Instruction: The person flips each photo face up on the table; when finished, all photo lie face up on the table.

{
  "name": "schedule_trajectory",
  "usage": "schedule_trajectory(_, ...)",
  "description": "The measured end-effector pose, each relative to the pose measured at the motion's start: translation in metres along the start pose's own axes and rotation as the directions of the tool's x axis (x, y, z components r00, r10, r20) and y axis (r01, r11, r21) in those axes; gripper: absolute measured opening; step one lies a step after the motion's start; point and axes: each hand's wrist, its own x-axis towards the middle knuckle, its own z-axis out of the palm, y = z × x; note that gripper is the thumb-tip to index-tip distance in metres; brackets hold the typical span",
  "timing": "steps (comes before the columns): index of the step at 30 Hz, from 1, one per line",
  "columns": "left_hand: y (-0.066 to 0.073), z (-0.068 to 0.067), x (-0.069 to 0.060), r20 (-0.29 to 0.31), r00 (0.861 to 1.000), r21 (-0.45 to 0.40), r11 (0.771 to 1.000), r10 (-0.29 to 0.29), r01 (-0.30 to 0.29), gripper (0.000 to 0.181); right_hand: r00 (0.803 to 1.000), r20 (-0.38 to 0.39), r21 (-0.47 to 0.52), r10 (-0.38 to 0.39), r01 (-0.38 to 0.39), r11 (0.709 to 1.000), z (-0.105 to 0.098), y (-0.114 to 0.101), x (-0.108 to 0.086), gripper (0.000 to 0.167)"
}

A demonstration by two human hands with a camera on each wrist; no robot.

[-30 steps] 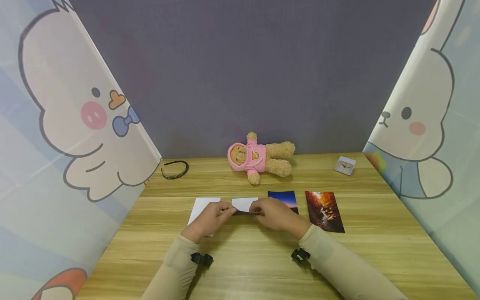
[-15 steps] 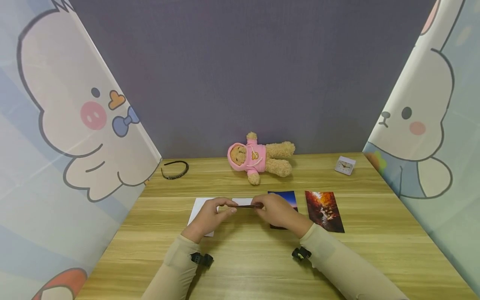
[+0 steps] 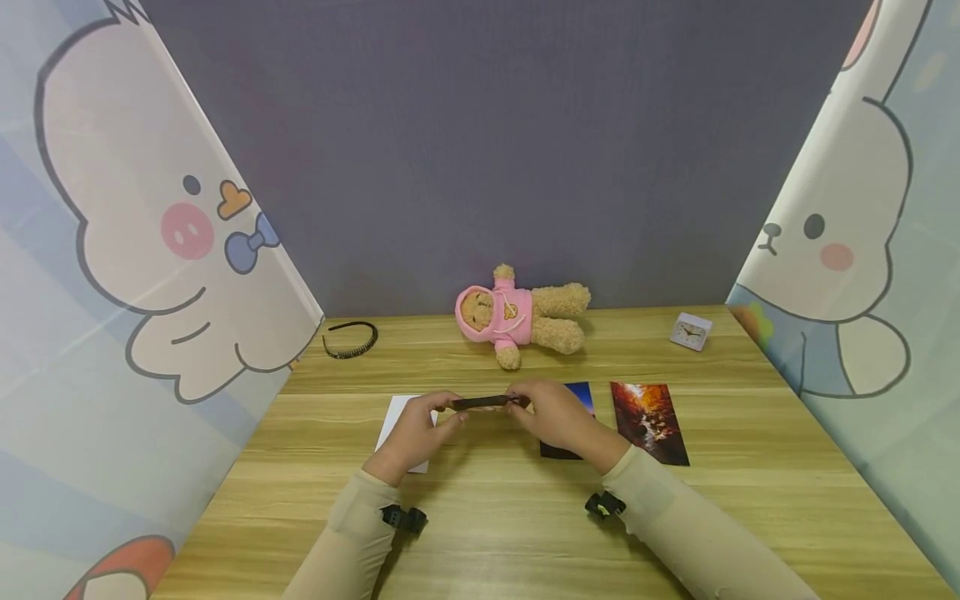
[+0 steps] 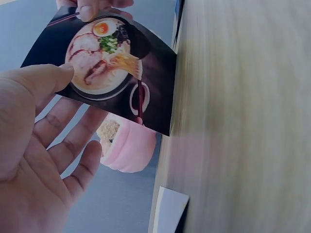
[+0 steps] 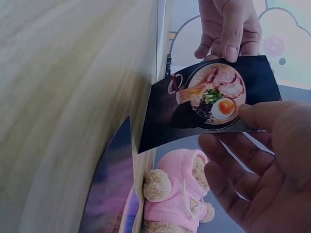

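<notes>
Between my two hands is a photo card (image 4: 109,58) with a noodle bowl on a dark ground. In the head view the card (image 3: 482,402) appears nearly edge-on, raised above the wooden table. My left hand (image 3: 412,435) pinches its left side, thumb on the picture face in the left wrist view. My right hand (image 3: 558,423) pinches the opposite side, its thumb likewise on the picture. The card bows slightly. Left of it a white card (image 3: 395,414) lies partly under the left hand. A blue sunset photo (image 3: 581,393) is partly covered by the right hand.
An autumn forest photo (image 3: 650,423) lies right of the sunset one. Along the back of the table (image 3: 495,533) are a black headband (image 3: 351,354), a teddy bear in a pink hoodie (image 3: 513,315) and a small white clock (image 3: 690,331). Printed panels flank both sides.
Both hands have raised the card from near the tabletop and tilted it. Its white back showed to the head camera before; now a thin dark edge shows there.
</notes>
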Motion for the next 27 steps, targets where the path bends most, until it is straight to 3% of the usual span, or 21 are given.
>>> schedule_trajectory(7, -0.0007, -0.0013, -0.0005, -0.036, 0.999, 0.011, 1.000, 0.020, -0.019, 0.002, 0.996, -0.084, 0.039, -0.025, 0.029, 0.999, -0.0038, -0.0007, -0.0014, 0.009)
schedule_trajectory(17, 0.0026, -0.0010, -0.0013, -0.083, 0.995, -0.027, 0.998, 0.058, -0.060, 0.028, 0.993, -0.120, 0.060, 0.010, -0.003, 0.998, -0.0037, -0.0026, -0.0025, 0.026)
schedule_trajectory(23, 0.0034, 0.0001, -0.0017, -0.118, 0.991, -0.066, 0.995, 0.064, -0.072, 0.028, 0.991, -0.131, 0.127, 0.008, 0.009, 0.992, -0.0050, -0.0031, -0.0016, 0.006)
schedule_trajectory(27, 0.0048, 0.0007, -0.0011, -0.123, 0.991, -0.103, 0.993, 0.050, -0.063, 0.021, 0.993, -0.119, 0.220, 0.018, 0.009, 0.975, -0.0059, -0.0013, -0.0011, 0.024)
